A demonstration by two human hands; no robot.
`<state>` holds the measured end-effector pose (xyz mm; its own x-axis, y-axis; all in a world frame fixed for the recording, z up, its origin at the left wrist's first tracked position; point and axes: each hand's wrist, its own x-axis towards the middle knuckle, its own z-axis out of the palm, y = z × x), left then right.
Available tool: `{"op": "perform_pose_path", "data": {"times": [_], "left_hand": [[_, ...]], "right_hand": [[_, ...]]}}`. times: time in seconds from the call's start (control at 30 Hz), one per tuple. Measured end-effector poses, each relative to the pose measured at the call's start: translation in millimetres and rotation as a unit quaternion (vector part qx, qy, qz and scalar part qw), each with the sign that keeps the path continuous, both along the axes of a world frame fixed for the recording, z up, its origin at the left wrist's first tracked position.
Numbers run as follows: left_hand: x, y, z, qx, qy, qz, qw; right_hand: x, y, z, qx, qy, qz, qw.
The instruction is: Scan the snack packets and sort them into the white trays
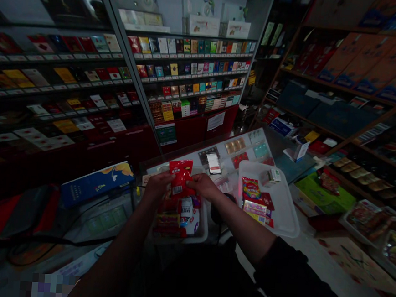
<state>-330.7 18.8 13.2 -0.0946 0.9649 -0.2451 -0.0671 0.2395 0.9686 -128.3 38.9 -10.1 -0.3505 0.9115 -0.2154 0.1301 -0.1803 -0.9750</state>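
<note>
Both my hands pinch a red snack packet [181,177] by its sides, above a white plastic bin. My left hand [158,184] grips its left edge, and my right hand [203,186] has the right edge. Beneath the packet, the left bin [205,227] holds several wrapped snacks, among them a white-and-blue bag [186,211] and red-and-yellow packs [168,218]. To the right, a second white bin [287,210] contains a red colourful packet [250,188], a pink-and-yellow pack [255,208] and a small white-and-green box [273,176].
A glass counter [254,134] with flat packs under it lies ahead. Shelves of small boxes [192,47] line the back wall. At left is a long blue box [97,184] near black cables [84,240]. A green box [325,193] and filled trays [367,221] stand at right.
</note>
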Motion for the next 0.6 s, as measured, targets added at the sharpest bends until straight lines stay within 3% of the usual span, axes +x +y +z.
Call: {"op": "perform_pose_path", "data": {"times": [0.1, 0.27, 0.47, 0.6], "left_hand": [[10, 4, 2.9, 0.01, -0.021, 0.029, 0.999], [25, 12, 2.5, 0.025, -0.049, 0.003, 0.998], [50, 22, 10.6, 0.092, 0.056, -0.018, 0.994], [69, 31, 15.7, 0.162, 0.176, -0.026, 0.971]], "right_hand": [[9, 2, 5.9, 0.021, -0.014, -0.035, 0.999], [26, 6, 15.5, 0.049, -0.027, -0.089, 0.994], [60, 10, 27.3, 0.116, -0.141, -0.115, 0.976], [83, 10, 35.0, 0.176, -0.211, -0.128, 0.953]]}}
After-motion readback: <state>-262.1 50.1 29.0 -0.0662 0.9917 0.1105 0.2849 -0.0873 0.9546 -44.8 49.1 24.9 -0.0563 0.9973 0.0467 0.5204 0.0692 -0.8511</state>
